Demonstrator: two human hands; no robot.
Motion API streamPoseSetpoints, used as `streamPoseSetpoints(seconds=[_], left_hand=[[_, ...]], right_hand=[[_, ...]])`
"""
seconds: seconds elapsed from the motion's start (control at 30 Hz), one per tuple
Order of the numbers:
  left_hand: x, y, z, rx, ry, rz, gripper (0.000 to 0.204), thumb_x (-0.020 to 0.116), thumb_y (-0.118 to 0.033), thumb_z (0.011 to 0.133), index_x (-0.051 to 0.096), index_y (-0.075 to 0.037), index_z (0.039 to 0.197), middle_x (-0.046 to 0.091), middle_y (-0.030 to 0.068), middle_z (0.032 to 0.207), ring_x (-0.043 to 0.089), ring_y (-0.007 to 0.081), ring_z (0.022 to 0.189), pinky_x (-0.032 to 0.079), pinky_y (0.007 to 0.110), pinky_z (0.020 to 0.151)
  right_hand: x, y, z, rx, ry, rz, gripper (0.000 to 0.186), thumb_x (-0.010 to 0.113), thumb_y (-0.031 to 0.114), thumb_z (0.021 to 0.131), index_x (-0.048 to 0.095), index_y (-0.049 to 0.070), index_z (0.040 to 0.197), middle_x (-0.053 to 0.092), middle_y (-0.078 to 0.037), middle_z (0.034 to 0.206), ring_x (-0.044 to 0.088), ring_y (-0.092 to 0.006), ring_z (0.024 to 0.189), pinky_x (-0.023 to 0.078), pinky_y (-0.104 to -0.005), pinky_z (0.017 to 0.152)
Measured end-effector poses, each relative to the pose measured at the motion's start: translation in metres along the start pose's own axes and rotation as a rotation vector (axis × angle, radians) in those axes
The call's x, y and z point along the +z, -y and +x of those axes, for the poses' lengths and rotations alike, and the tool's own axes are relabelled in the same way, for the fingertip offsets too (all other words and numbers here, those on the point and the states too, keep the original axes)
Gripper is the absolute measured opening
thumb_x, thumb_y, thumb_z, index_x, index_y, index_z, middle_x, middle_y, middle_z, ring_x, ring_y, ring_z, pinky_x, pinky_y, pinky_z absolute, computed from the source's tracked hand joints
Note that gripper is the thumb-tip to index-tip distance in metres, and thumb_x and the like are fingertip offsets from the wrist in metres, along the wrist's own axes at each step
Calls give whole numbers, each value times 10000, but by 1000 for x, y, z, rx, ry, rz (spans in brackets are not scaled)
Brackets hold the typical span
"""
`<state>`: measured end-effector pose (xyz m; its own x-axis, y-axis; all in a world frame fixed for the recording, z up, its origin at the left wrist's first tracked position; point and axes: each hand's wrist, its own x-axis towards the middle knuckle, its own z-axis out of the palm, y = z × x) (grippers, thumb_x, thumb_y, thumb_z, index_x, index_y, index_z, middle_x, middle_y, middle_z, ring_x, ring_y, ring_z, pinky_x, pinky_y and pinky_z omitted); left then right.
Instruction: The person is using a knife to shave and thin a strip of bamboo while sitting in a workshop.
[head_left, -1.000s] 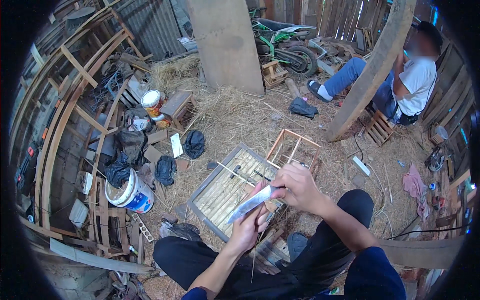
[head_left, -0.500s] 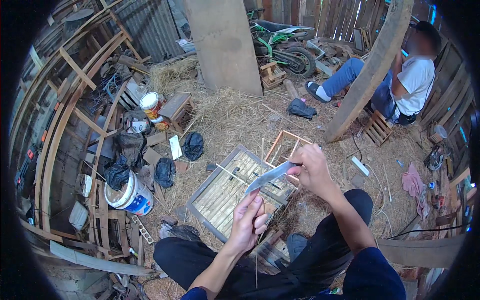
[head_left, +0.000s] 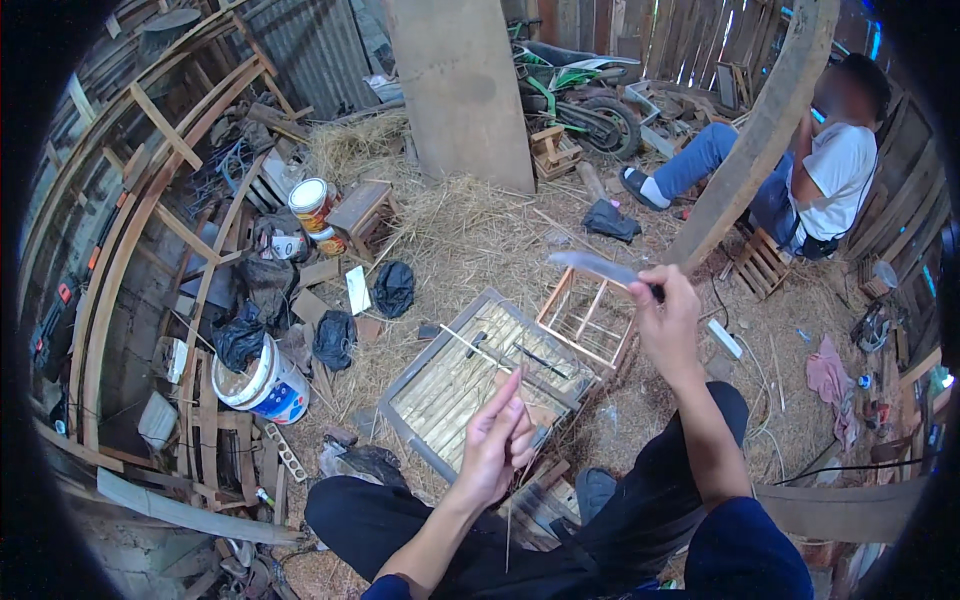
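Observation:
My right hand (head_left: 668,318) is closed round the handle of a knife (head_left: 592,267), its pale blade pointing left above the straw floor. The blade is slightly blurred and stands apart from my left hand (head_left: 495,440). Thumb and fingers of that left hand are pinched together on a thin strip (head_left: 508,545), seen hanging below the hand. Under my hands stands a low slatted table (head_left: 440,400) with a grey rim. Across it lie a long thin stick (head_left: 470,345) and a dark slim tool (head_left: 540,360). A small open wooden frame (head_left: 553,296) adjoins its far right side.
A white bucket (head_left: 262,388) and black plastic bags (head_left: 393,289) are at the left, near a curved wooden rack (head_left: 95,330). Rightward, a leaning post (head_left: 745,170) rises before a seated person (head_left: 835,175). A motorbike (head_left: 580,110) stands at the back beside an upright board (head_left: 462,100).
The knife has moved up and to the right, away from my left hand, where its blade was close to the fingertips. My left hand stays nearly in place.

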<state>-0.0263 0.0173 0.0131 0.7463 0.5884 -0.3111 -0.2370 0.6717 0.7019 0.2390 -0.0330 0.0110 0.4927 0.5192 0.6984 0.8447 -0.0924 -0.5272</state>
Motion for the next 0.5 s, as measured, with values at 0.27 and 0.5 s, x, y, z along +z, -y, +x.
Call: streamPoseSetpoints(seconds=[0.27, 0.5], left_hand=[[-13, 5, 8, 30, -53, 69, 490, 529, -185, 1045, 402, -115, 1512, 430, -34, 761, 326, 37, 602, 303, 191, 497], [-3, 8, 1, -47, -65, -25, 464, 544, -135, 1029, 441, -103, 1480, 473, -28, 780, 318, 33, 586, 259, 205, 485]], right_hand=[[23, 41, -29, -399, 260, 206, 310, 745, 389, 827, 639, 103, 882, 588, -36, 750, 567, -234, 669, 420, -366, 611], [27, 46, -38, -481, 410, 355, 344, 767, 389, 786, 621, 99, 902, 630, -48, 815, 591, -251, 714, 414, -378, 640]])
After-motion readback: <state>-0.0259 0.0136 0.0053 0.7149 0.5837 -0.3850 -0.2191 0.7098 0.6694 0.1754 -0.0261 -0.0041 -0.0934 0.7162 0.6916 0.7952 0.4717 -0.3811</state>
